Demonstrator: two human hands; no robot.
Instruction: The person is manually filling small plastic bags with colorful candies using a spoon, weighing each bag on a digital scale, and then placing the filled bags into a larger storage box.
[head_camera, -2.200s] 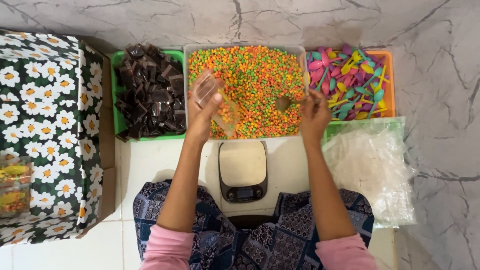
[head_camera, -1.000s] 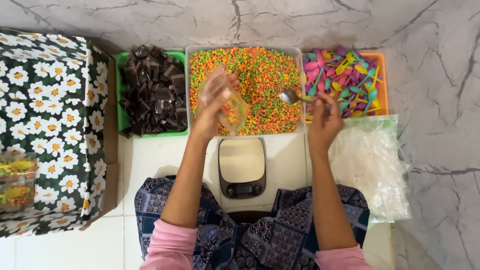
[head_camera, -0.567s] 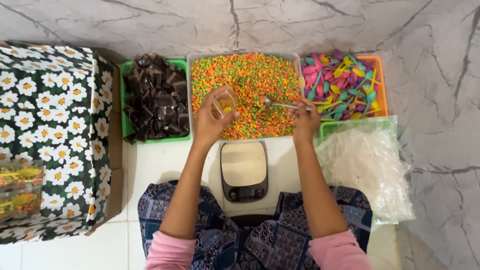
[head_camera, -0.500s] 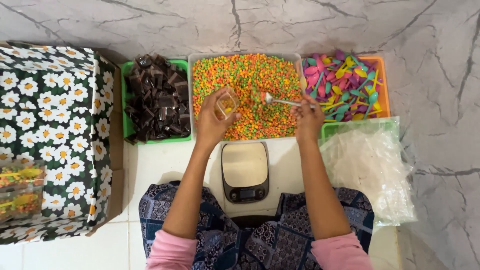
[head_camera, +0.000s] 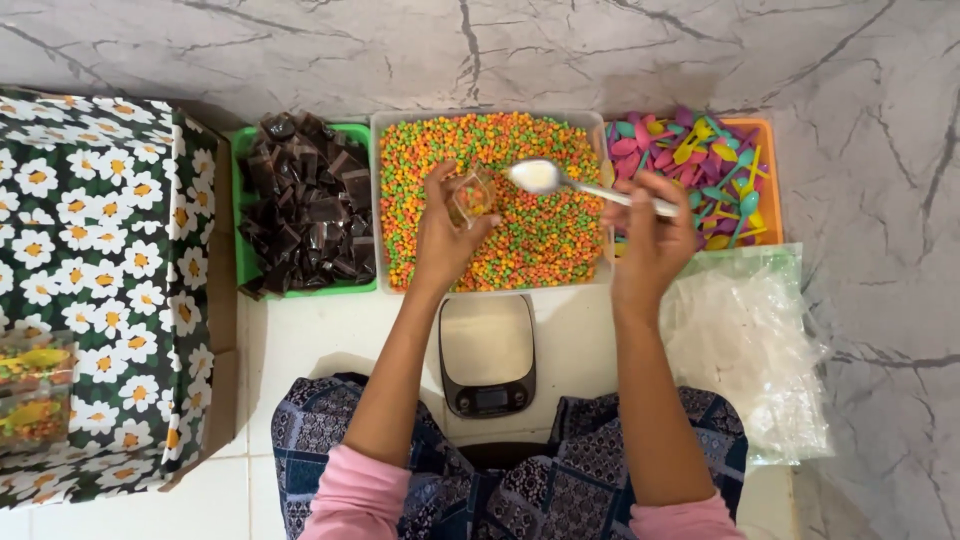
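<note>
While it is pinched in the left hand (head_camera: 440, 245), a small clear pouch (head_camera: 471, 197) is held tilted over the middle of the candy tray (head_camera: 388, 200); it seems light, soft and crushable, best taken by its sides. Right of it, a metal spoon (head_camera: 590, 186), stiff and probably slippery, is gripped at its handle end by the right hand (head_camera: 652, 240), its long axis lying across the tray and its bowl pointing left toward the pouch.

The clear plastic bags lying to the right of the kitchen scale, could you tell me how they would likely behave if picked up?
The clear plastic bags look thin and crumpled, so they would probably flop and sag rather than hold shape. They seem very light for their spread, likely to slide on the smooth white floor if pushed. Their glossy film may be slippery, so several could slip apart.
</note>
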